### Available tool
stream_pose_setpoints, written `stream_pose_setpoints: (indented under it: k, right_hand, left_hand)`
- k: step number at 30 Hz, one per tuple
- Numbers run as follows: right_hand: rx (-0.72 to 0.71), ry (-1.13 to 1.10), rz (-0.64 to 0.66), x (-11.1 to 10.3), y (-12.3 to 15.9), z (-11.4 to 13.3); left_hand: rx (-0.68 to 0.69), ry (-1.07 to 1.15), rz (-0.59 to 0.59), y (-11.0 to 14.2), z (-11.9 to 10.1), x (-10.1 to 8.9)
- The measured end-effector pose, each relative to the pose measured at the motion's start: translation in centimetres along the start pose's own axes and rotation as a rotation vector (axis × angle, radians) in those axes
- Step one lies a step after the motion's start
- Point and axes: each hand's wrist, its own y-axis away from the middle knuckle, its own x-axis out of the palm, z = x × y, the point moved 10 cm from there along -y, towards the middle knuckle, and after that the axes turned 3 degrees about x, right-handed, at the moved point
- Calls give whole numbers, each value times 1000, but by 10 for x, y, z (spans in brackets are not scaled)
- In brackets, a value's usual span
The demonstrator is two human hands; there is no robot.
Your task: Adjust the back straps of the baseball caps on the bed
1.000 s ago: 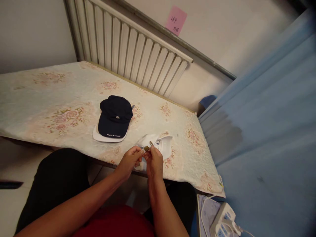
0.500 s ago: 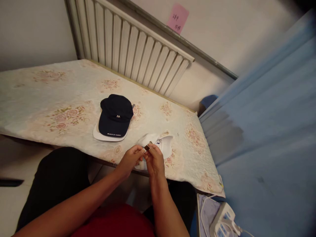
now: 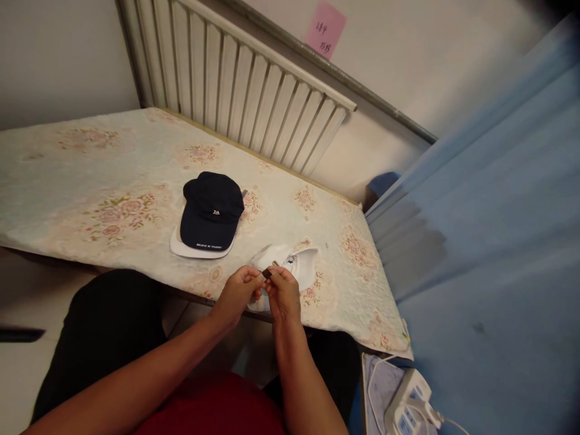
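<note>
A white cap (image 3: 304,269) with a small dark mark on it lies at the bed's near edge, partly behind my hands. Over it, a short dark brown strap (image 3: 266,274) shows between my fingertips, with a small metal buckle (image 3: 275,263) beside it. My left hand (image 3: 240,292) pinches the strap's left end. From the right, my right hand (image 3: 284,291) is closed on its other end, thumb and fingers together. Whether the strap joins the cap is hidden. A navy cap (image 3: 212,208) rests to the left, on top of another cap with a white brim (image 3: 202,249).
The bed's floral cover (image 3: 281,211) spreads beneath the caps. A radiator (image 3: 244,90) stands along the far side, below a pink note (image 3: 326,29). A blue curtain (image 3: 480,241) hangs on the right. At lower right sits a white power strip (image 3: 410,399) with cords.
My hands and the strap have shifted very slightly left, both hands still pinching it. The caps stay where they were.
</note>
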Motion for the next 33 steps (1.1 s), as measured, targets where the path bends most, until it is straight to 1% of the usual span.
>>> stream_pose_setpoints:
  k: [4,8,13,16,20,26,33]
  right_hand:
    - [-22,39,-29,0,3,1]
    - [-10,5,-22,-1,2,2]
    - [-4,-11,-40,-7,-1,7]
    - [8,-1,-37,-8,-1,7]
    - [25,35,-50,-10,-1,3]
    - [6,78,-13,-4,3,-3]
    - [11,49,-23,-4,4,3]
  left_hand:
    - [4,19,-14,0,-5,1]
    - [-25,43,64,0,-4,7]
    - [-64,8,119,4,5,5]
    - [-72,-30,77,5,8,0]
    - [-53,-22,10,5,5,-3]
    - [-30,18,3,-2,1,0]
    - [-23,32,35,0,2,2]
